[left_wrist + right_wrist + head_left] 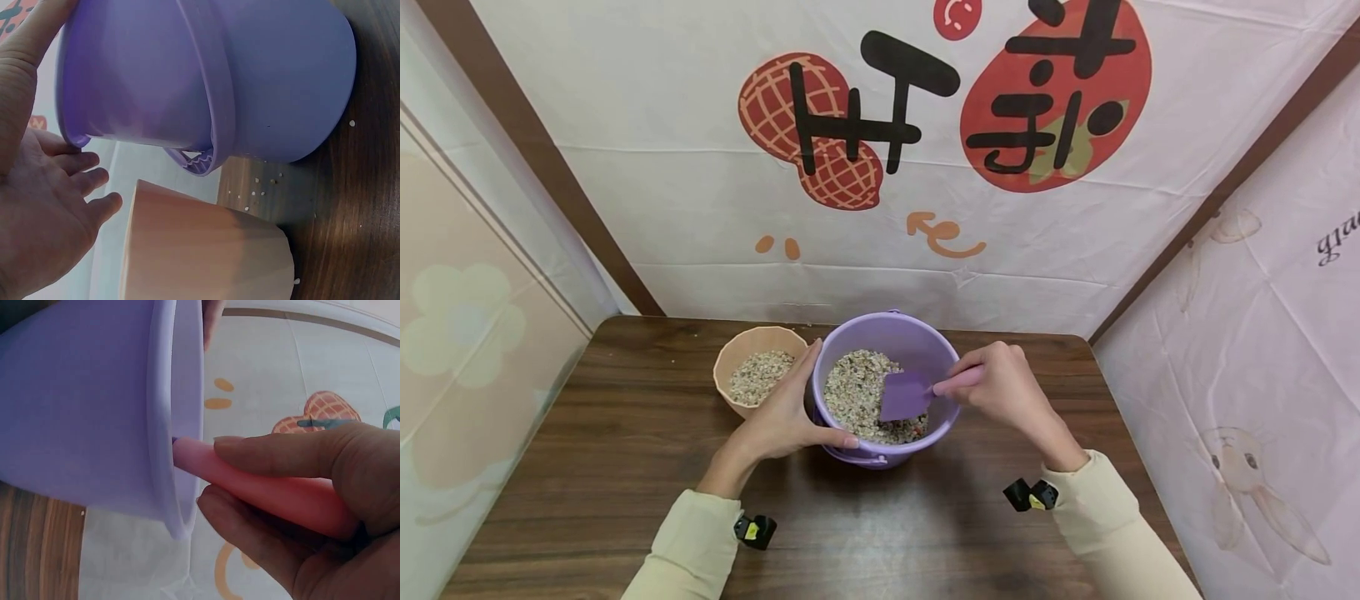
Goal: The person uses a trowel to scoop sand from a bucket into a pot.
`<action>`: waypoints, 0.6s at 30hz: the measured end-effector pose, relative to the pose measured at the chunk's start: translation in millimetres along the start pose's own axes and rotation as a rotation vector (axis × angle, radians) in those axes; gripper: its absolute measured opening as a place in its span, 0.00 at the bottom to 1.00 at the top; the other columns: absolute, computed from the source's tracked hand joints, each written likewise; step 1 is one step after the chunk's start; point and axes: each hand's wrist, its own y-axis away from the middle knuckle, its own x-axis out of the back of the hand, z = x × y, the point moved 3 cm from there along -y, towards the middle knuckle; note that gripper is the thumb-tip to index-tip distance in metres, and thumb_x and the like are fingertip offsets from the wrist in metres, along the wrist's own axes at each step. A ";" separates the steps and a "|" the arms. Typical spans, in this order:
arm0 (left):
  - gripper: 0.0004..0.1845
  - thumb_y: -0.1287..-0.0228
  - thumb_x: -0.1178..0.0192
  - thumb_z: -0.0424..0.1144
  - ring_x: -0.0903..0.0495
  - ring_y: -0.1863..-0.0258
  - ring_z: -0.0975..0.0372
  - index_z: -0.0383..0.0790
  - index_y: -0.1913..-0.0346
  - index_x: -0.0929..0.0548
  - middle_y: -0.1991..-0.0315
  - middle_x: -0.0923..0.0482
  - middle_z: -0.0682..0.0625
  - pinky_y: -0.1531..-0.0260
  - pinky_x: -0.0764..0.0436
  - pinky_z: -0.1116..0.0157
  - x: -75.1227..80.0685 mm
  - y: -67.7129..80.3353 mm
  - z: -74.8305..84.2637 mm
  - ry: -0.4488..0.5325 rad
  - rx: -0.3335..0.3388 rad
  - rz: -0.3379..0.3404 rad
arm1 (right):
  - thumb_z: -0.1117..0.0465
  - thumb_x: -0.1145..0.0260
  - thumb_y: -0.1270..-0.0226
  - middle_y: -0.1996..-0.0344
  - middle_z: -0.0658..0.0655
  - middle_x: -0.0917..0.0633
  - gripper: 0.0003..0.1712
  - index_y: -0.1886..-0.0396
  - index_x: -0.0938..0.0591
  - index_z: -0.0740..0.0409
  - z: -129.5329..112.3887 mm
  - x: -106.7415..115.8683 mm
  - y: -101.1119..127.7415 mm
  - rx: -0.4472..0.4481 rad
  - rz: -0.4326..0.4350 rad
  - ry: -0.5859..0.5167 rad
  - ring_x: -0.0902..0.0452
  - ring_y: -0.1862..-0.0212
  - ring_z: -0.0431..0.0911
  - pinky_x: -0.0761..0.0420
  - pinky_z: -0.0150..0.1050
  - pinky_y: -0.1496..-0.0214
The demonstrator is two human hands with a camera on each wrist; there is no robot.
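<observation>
A purple bucket (pixel 886 327) holds grainy, gravel-like bits (pixel 857 387). My left hand (pixel 782 417) rests against the bucket's left side, thumb along the near rim and fingers reaching up its left edge. In the left wrist view, the fingers (pixel 78 164) are loosely spread, the upper ones right at the rim. My right hand (pixel 1003 383) grips the pink handle (pixel 250 481) of a toy shovel, thumb on one side and fingers on the other. Its flat purple blade (pixel 905 396) lies inside the bucket, over the grains, with its lower edge among them.
A peach-coloured bowl (pixel 724 377) with similar grains stands just left of the bucket, near my left forearm. Several stray grains (pixel 256 192) lie on the dark wooden table (pixel 625 467). A printed cloth (pixel 700 208) hangs behind the table, with more cloth at both sides.
</observation>
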 end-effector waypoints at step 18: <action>0.80 0.71 0.15 0.63 0.52 0.22 0.47 0.44 0.17 0.57 0.19 0.57 0.40 0.27 0.46 0.40 0.2 -1.0 2.0 -0.003 0.008 -0.010 | 0.67 0.21 0.50 0.77 0.47 0.10 0.05 0.72 0.07 0.54 -1.8 -30.1 -19.5 -0.057 0.057 0.000 0.13 0.71 0.40 0.14 0.37 0.72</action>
